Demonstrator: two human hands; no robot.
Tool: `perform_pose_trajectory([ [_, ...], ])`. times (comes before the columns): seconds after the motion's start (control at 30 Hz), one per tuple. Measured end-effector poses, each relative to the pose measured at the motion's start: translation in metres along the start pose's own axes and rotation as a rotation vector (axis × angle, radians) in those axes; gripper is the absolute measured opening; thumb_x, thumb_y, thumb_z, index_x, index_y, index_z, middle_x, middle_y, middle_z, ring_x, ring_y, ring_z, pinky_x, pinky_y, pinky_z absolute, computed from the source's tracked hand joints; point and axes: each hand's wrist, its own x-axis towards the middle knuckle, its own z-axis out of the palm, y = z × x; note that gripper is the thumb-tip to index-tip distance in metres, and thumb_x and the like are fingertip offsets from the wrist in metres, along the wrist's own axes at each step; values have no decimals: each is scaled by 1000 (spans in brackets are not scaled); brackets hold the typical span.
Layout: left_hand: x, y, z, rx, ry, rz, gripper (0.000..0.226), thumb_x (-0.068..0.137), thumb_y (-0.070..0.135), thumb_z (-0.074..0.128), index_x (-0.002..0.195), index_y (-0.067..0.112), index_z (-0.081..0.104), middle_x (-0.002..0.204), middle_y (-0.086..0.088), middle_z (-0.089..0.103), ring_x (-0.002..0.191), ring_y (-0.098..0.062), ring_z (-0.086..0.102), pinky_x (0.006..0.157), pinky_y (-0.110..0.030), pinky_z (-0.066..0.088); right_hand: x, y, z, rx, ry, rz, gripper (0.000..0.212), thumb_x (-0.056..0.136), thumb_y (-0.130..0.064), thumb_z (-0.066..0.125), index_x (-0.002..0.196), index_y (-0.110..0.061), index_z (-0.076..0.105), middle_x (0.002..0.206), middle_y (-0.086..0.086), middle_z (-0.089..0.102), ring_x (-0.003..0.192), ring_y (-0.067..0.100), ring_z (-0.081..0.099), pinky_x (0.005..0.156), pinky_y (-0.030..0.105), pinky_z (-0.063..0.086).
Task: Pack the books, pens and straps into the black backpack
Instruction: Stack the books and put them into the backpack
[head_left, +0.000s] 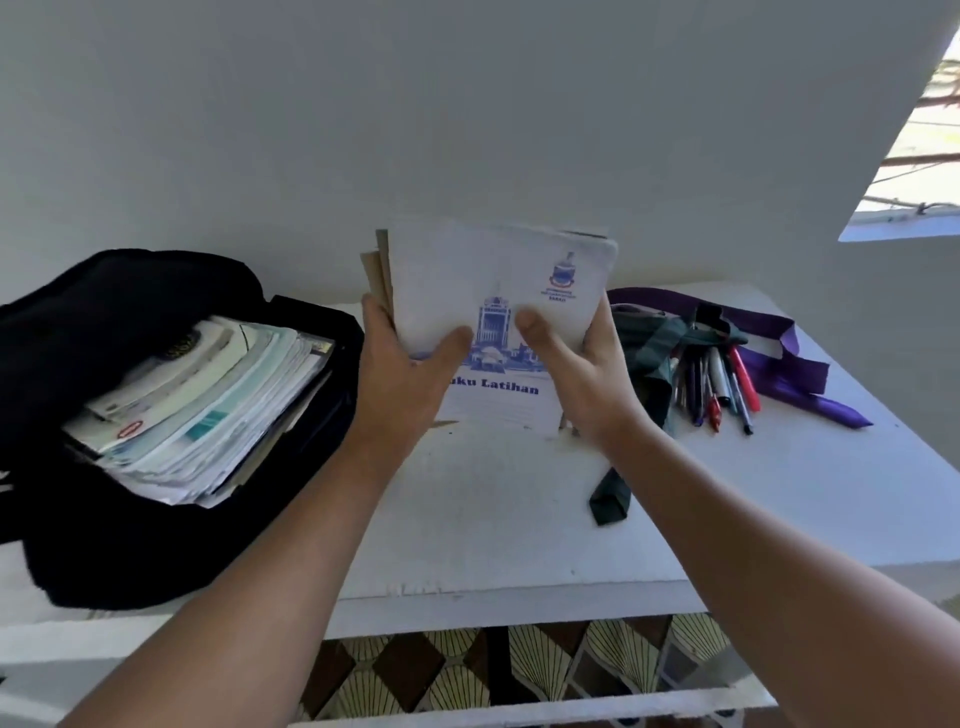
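Backpack lies open at the bench's left, mouth up, books already stacked inside. A book stack is held upright at centre, left hand and right hand clamped on its sides, likely for squaring. Far-side fingers hidden. Pens and straps wait at right, tangled.

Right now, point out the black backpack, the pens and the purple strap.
black backpack (130, 291): head view, top flap.
pens (719, 382): head view, middle of bundle.
purple strap (795, 371): head view, folded right part.
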Motion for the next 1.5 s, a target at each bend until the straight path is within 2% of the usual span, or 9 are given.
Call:
perform_pose_trajectory([
  [0.17,-18,-42,-26,-98,-135,-279,57,84,20,84,135,18,58,122,-4,74,111,-24,71,99,-54,55,-28,40,2,-67,-133,173,60,85,-35,83,135,-19,55,120,5,76,109,25,75,93,50,62],
  [0.47,-17,-54,-6,-122,-114,-262,52,87,14,80,134,21,58,117,-1,75,105,-20,74,88,-42,61,-17,46,5,-53,-6,254,29,84,-16,86,110,-23,75,100,-7,81,92,11,78,72,22,61],
  [0.63,-15,-61,-5,-66,-104,-257,51,87,23,81,129,25,50,119,-2,72,103,-13,73,87,-38,61,-20,49,3,-56,-27,245,28,90,-15,81,115,-24,73,106,-6,80,98,14,77,78,29,63],
  [0.77,-9,-69,2,98,188,-267,79,75,44,89,127,25,33,134,-5,45,122,-17,51,101,-33,47,-8,40,10,129,156,285,24,90,-13,81,112,-18,75,107,3,81,101,26,77,91,49,63],
  [0.83,-6,-59,7,-123,223,-423,87,70,44,92,134,21,38,136,-5,53,121,-18,57,92,-28,46,0,33,13,368,244,376,29,91,-13,79,119,-15,71,109,6,80,99,29,78,87,52,64],
  [0.97,-2,-41,20,-568,-121,-540,49,91,25,76,137,17,62,128,-8,71,121,-28,66,105,-48,51,3,29,23,567,234,475,39,94,-15,76,132,-12,65,118,13,77,107,35,75,91,58,61],
  [1.03,1,-38,22,-634,-30,-527,42,93,17,74,134,15,63,124,-13,72,116,-33,69,102,-55,53,0,35,24,563,193,515,44,92,-18,78,134,-13,65,121,13,76,113,36,73,97,58,58],
  [1.33,29,21,-46,-101,-69,-270,43,81,13,80,121,12,66,112,-7,77,101,-25,74,89,-49,59,18,37,1,236,239,527,126,45,-63,100,151,-28,41,143,1,62,125,24,65,109,57,49],
  [1.5,43,62,-86,256,-350,-283,61,72,26,83,129,13,65,117,-6,76,107,-27,73,91,-47,57,11,33,-2,268,-268,431,65,80,-30,84,138,-16,58,133,13,70,122,34,69,104,59,54],
])
